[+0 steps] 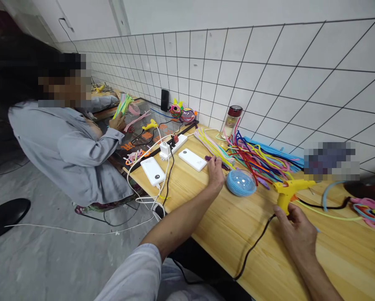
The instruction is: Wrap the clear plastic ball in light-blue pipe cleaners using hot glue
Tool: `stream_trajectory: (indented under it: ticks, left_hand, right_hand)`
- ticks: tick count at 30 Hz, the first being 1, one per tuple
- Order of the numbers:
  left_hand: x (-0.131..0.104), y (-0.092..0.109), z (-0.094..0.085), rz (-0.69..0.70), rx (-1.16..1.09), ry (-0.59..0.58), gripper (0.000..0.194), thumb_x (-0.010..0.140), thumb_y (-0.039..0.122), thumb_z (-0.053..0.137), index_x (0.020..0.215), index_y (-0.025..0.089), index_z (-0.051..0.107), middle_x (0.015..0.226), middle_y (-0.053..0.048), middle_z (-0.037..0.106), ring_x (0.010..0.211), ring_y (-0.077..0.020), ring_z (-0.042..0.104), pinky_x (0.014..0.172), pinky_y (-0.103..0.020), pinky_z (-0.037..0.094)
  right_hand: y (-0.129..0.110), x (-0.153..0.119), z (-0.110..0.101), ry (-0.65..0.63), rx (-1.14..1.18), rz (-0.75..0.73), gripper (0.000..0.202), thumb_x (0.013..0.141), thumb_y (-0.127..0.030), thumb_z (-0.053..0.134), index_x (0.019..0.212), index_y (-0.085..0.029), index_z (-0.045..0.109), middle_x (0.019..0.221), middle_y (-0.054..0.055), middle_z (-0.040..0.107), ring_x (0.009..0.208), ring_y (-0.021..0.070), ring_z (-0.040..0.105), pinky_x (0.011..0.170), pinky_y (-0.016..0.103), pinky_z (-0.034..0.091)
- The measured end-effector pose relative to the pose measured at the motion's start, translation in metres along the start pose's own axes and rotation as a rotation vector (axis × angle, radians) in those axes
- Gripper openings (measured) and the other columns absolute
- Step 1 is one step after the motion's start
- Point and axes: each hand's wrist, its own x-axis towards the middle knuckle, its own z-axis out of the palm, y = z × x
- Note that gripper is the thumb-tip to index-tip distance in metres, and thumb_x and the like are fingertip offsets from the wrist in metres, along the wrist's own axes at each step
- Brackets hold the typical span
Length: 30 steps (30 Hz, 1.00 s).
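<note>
Head view: the right hand [302, 232] clamps its grip around the handle of a yellow plastic glue gun [288, 190] at the wood-grained table [234, 225], while the left hand [216, 176] reaches to fuzzy purple stems [208, 158] near rounded, ribbed blue bowls [237, 189], its fingertip closure indiscernible.

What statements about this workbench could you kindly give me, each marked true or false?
1. The right hand holds a yellow glue gun. True.
2. The blue ribbed bowl is on the floor. False: it is on the wooden table.
3. The bottle by the tiled wall has a dark red lid. True.
4. The left hand is on the glue gun's cord. False: it is at the dark purple stems.
</note>
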Motion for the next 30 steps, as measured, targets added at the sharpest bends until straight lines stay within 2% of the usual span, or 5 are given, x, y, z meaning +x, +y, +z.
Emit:
stream_trajectory:
  ticks: [7, 12, 14, 16, 30]
  left_hand:
    - [-0.025, 0.025, -0.015, 0.32, -0.028, -0.207, 0.044, 0.108, 0.046, 0.042, 0.08, 0.02, 0.065, 0.079, -0.004, 0.068, 0.081, -0.0175, 0.066, 0.084, -0.03, 0.055]
    - [-0.089, 0.029, -0.013, 0.608, -0.004, -0.643, 0.052, 0.093, 0.054, 0.07, 0.054, 0.022, 0.055, 0.056, 0.001, 0.059, 0.057, -0.0122, 0.056, 0.061, -0.026, 0.046]
    - [-0.112, 0.027, -0.009, 0.884, 0.173, -0.93, 0.054, 0.1, 0.052, 0.063, 0.056, 0.022, 0.056, 0.055, 0.001, 0.057, 0.056, -0.0114, 0.055, 0.057, -0.026, 0.041]
    - [-0.125, 0.024, -0.006, 1.027, 0.331, -1.046, 0.056, 0.104, 0.052, 0.058, 0.057, 0.022, 0.058, 0.054, 0.001, 0.055, 0.055, -0.0111, 0.057, 0.054, -0.026, 0.038]
    - [-0.132, 0.004, 0.0, 1.028, 0.457, -0.994, 0.057, 0.108, 0.049, 0.053, 0.06, 0.02, 0.062, 0.053, 0.001, 0.059, 0.052, -0.0098, 0.057, 0.049, -0.025, 0.033]
  right_hand:
    - [0.003, 0.002, 0.001, 0.041, -0.009, -0.034, 0.078, 0.075, -0.087, 0.059, 0.105, -0.018, 0.078, 0.071, 0.003, 0.066, 0.066, 0.0225, 0.055, 0.067, 0.037, 0.043]
    - [0.004, 0.003, 0.002, 0.028, 0.007, 0.0, 0.077, 0.074, -0.085, 0.06, 0.106, -0.018, 0.077, 0.072, 0.004, 0.067, 0.066, 0.0226, 0.055, 0.068, 0.038, 0.044]
    - [0.003, 0.003, 0.002, 0.027, 0.017, 0.007, 0.072, 0.074, -0.084, 0.061, 0.103, -0.019, 0.076, 0.07, 0.002, 0.063, 0.064, 0.0216, 0.053, 0.066, 0.037, 0.042]
    - [0.001, 0.003, 0.002, 0.034, 0.025, 0.01, 0.069, 0.075, -0.082, 0.062, 0.1, -0.02, 0.075, 0.067, 0.0, 0.058, 0.062, 0.0201, 0.049, 0.063, 0.035, 0.04]
    - [0.001, 0.004, 0.003, 0.007, 0.042, 0.003, 0.077, 0.073, -0.089, 0.061, 0.099, -0.019, 0.075, 0.067, 0.001, 0.062, 0.06, 0.0195, 0.049, 0.062, 0.035, 0.041]
